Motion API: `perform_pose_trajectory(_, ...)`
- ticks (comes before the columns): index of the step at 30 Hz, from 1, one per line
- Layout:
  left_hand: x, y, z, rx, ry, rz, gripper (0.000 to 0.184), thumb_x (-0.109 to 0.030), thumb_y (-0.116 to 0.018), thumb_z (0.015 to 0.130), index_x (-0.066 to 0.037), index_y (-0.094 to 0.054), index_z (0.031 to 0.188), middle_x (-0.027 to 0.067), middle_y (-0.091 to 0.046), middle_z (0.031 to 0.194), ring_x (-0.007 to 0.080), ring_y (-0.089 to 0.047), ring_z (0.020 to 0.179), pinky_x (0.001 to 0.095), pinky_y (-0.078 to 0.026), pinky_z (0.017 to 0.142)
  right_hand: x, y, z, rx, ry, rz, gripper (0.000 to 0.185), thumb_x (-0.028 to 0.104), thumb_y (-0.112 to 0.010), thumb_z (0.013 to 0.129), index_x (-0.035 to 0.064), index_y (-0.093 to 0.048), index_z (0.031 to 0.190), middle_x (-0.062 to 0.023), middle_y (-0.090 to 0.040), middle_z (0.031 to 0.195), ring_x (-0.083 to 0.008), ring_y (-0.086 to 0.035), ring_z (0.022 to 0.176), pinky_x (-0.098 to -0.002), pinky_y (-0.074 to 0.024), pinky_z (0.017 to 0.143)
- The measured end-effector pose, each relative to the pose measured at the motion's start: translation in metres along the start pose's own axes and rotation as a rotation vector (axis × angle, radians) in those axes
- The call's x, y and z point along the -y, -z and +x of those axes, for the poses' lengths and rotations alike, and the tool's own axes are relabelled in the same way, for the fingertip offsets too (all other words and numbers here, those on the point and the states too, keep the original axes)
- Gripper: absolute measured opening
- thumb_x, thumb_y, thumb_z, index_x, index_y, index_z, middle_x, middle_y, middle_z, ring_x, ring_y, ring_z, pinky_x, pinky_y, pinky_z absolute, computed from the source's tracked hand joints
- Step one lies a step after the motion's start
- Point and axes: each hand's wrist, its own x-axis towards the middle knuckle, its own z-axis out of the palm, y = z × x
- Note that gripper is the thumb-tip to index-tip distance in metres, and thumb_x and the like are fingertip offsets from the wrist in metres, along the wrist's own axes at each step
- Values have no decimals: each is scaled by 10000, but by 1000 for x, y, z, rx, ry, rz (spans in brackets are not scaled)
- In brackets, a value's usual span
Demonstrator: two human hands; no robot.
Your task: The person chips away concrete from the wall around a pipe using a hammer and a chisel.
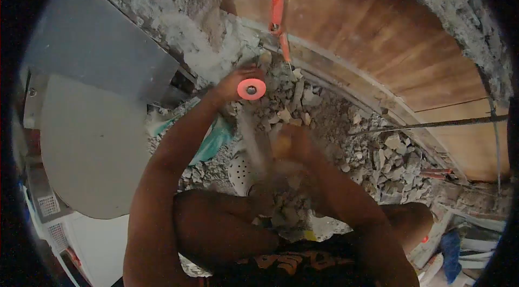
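round pink disc (pixel 251 90) with dark centre

One head-worn camera gives the view, looking forward and steeply down over the person's own thighs (pixel 221 227) at the lower middle of the frame. It sits near the work: the forearms (pixel 178 143) reach up from the bottom edge, setting the left hand (pixel 240 75) and right hand (pixel 291 143) around the centre. The wide, round field leaves dark corners and takes in a wooden panel (pixel 373 33) at upper right and a grey panel (pixel 97 43) at upper left.
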Motion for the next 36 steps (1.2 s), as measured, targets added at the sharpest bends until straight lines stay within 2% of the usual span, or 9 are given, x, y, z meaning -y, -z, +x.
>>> perform_pose_trajectory(1,3,-4,-2,-3,-7,7,433,-184,-771,682,-65,-625,1072,106,-627,1168,281,-581,1121,405,-380,1077,-20,-4,4,193,-477,-49,299,229,-739,693,113,-601,931,-129,-626,803,-316,-631,680,-426,-489,566)
perform_pose_trajectory(2,7,-8,-3,-10,-46,-4,431,-184,-775,681,-63,-625,1066,108,-627,1162,282,-584,1111,406,-387,1071,-17,-4,-1,180,-472,-51,299,229,-739,693,113,-601,931,-129,-626,803,-316,-631,680,-426,-489,566)
perform_pose_trajectory(5,5,-7,-5,3,9,-83,427,-184,-775,684,-67,-627,1067,111,-628,1149,282,-587,1104,410,-399,1059,11,-9,-33,354,-355,-371,281,237,-716,718,103,-600,936,-145,-626,792,-318,-636,678,-443,-484,561)
perform_pose_trajectory(11,11,-9,-5,3,11,51,435,-213,-761,703,-96,-632,1101,82,-631,1162,251,-562,1159,411,-357,1094,13,-5,-18,-48,205,292,292,245,-676,761,79,-613,992,-135,-635,813,-327,-637,746,-486,-485,688)
perform_pose_trajectory(14,12,-11,-1,-25,-59,25,423,-240,-758,707,-103,-635,1088,69,-626,1178,240,-553,1172,418,-331,1114,-28,-9,-15,284,-564,-78,294,225,-678,750,73,-632,997,-142,-637,872,-340,-623,828,-493,-478,751)
perform_pose_trajectory(20,37,-27,3,31,-90,86,513,-277,-763,696,-114,-611,1158,87,-574,1276,244,-539,1199,427,-345,1105,-92,-31,-105,336,-220,-294,413,311,-719,745,44,-612,1042,-169,-679,818,-359,-666,720,-495,-526,696)
perform_pose_trajectory(23,31,-51,10,53,42,248,553,-272,-772,683,-122,-600,1187,99,-592,1254,264,-562,1168,404,-394,1065,-90,-28,-119,452,-573,-86,429,285,-647,788,42,-601,1139,-207,-636,965,-391,-606,932,-496,-480,815)
perform_pose_trajectory(25,17,-68,27,76,175,194,479,-262,-747,704,-121,-610,1141,112,-632,1156,296,-596,1083,401,-466,960,-103,-46,-145,168,-535,-165,482,314,-638,792,19,-585,1169,-220,-634,975,-401,-604,945,-504,-475,815)
perform_pose_trajectory(36,-26,-89,104,399,115,189,279,-219,-710,645,-108,-652,895,95,-614,728,340,-621,735,450,-505,695,-145,-83,-185,272,-706,-138,487,312,-623,808,14,-579,1191,-259,-632,1019,-417,-605,960,-501,-476,825)
